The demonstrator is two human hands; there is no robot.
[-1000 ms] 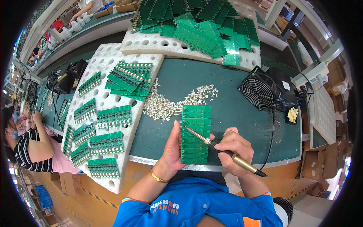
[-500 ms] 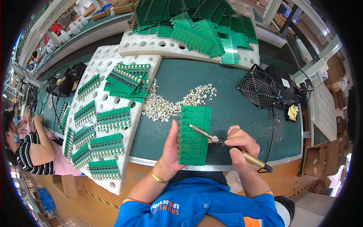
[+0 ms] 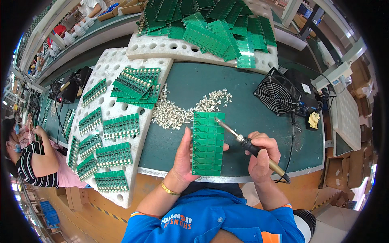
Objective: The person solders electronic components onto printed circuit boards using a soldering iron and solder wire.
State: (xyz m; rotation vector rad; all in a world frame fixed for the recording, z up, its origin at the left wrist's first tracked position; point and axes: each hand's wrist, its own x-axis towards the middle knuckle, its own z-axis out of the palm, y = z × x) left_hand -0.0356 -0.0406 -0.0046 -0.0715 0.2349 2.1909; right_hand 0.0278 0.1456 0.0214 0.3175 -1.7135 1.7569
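My left hand (image 3: 185, 158) holds a long green circuit board panel (image 3: 208, 142) from its left edge, lifted over the dark green mat (image 3: 251, 121). My right hand (image 3: 262, 156) grips a soldering iron (image 3: 243, 141) with a black grip and brass handle. The iron's tip rests at the panel's upper right corner. A pile of small pale connector parts (image 3: 182, 111) lies on the mat just beyond the panel.
A white foam tray (image 3: 117, 105) at left carries several green boards with parts fitted. Another foam slab (image 3: 202, 44) at the back is heaped with green boards. A black fan (image 3: 276, 96) stands at right, with a sponge holder (image 3: 313, 120). A person in a striped top (image 3: 28, 162) sits far left.
The soldering iron's tip has moved up along the panel's right edge to its upper corner. My left hand keeps hold of the panel.
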